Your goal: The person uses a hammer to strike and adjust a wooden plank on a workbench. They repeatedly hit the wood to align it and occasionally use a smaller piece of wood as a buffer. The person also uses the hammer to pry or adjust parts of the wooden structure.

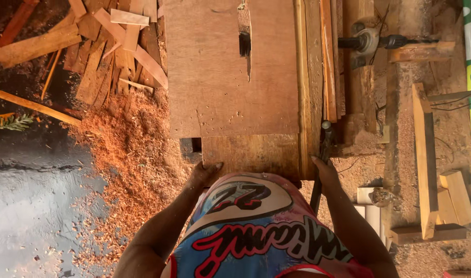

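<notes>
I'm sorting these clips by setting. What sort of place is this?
Most likely a small woodworking shop: a table saw's blade rises through a worn wooden top, sawdust is heaped on the floor, and offcuts lie piled beyond it.

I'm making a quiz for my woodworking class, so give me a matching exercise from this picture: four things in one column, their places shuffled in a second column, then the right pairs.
Things:
1. left hand
2. right hand
3. sawdust pile
4. wood offcuts

Places:
A. heaped on the ground left of the table
B. near right corner of the wooden table
C. stacked at upper left
D. near left corner of the table

Pairs: 1-D, 2-B, 3-A, 4-C
</notes>
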